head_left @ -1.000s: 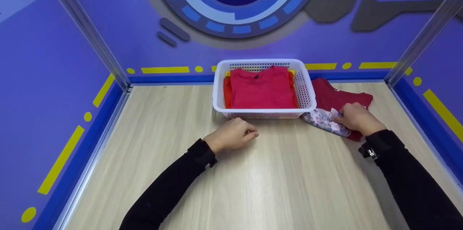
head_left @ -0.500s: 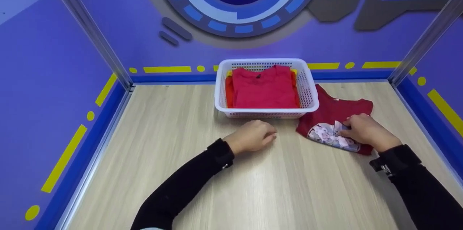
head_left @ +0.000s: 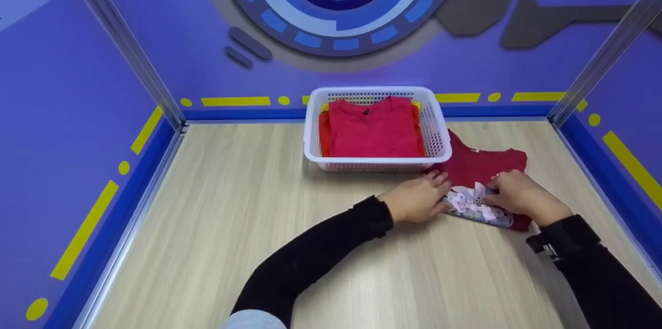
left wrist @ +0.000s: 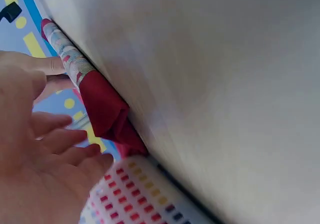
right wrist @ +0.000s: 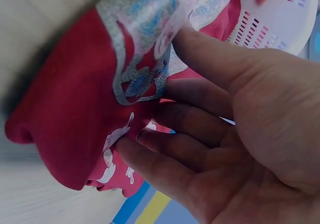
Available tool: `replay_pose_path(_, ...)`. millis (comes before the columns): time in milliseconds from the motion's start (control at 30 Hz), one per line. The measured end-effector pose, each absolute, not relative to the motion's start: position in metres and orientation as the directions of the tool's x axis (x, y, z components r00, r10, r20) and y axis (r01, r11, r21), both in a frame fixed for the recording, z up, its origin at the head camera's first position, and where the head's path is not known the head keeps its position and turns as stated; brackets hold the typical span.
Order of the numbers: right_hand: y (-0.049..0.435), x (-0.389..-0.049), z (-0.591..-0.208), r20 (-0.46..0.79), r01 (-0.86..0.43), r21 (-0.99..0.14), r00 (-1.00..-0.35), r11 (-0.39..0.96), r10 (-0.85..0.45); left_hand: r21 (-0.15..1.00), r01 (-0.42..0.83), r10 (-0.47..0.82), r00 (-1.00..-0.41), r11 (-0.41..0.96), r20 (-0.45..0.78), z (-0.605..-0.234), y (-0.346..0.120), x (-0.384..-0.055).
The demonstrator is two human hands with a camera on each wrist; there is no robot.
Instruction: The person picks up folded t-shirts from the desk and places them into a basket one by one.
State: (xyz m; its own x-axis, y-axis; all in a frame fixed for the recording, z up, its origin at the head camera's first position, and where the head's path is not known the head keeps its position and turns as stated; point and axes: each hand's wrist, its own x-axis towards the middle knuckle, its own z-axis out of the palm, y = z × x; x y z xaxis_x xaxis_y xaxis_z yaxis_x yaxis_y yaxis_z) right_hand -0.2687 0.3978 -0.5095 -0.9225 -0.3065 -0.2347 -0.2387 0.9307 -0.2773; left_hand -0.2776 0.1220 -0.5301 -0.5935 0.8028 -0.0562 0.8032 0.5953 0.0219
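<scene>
A dark red shirt (head_left: pixel 468 163) with a pale printed panel (head_left: pixel 465 199) lies on the table, right against the basket. My right hand (head_left: pixel 525 197) pinches its cloth beside the print, thumb on the printed side in the right wrist view, the other fingers curved against the fabric (right wrist: pixel 75 124). My left hand (head_left: pixel 414 198) reaches the shirt's left edge with fingers extended. In the left wrist view, that palm (left wrist: pixel 45 169) faces the raised-looking edge of the cloth (left wrist: pixel 102 102), fingers spread and holding nothing.
A white perforated basket (head_left: pixel 380 161) stands at the back, near the rear wall. Inside it lies a folded pinkish-red shirt (head_left: pixel 375 132) over orange and yellow cloth. Blue-purple panels (head_left: pixel 103 127) enclose the wooden table (head_left: pixel 248 205) at the back and sides.
My right hand has drawn the shirt toward me from beside the basket, and its bunched print has spread flatter. My left hand has moved right to the shirt, its fingers straightening.
</scene>
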Motion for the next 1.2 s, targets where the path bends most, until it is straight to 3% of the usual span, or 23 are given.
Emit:
replay_pose_path(67,0.398,-0.266,-0.51,-0.243,-0.234,-0.278,-0.921,0.932,-0.304,0.077,0.765,0.768,-0.631,0.639,-0.112,-0.534,0.13,-0.281)
replay_pose_path(167,0.397,-0.263,-0.51,-0.242,-0.242,-0.277,-0.919,0.93,-0.311,0.113,0.744,0.751,-0.641,0.659,-0.157,-0.539,0.136,-0.284)
replay_pose_path(467,0.381,-0.243,-0.505,-0.242,-0.237,-0.299,-0.918,0.924,-0.314,0.039,0.799,0.768,-0.562,0.6,-0.307,-0.531,0.126,-0.263)
replay_pose_path(667,0.362,-0.227,-0.503,-0.214,-0.3,-0.293,-0.905,0.908,-0.368,-0.023,0.873,0.842,-0.478,0.488,-0.251,-0.534,0.106,-0.241)
replay_pose_path(867,0.342,-0.216,-0.504,-0.172,-0.365,-0.291,-0.889,0.884,-0.424,-0.063,0.902,0.881,-0.43,0.426,-0.196,-0.532,0.083,-0.225)
replay_pose_path(1200,0.302,-0.205,-0.507,-0.143,-0.437,-0.276,-0.862,0.856,-0.486,-0.037,0.899,0.894,-0.438,0.436,-0.1,-0.534,0.028,-0.206)
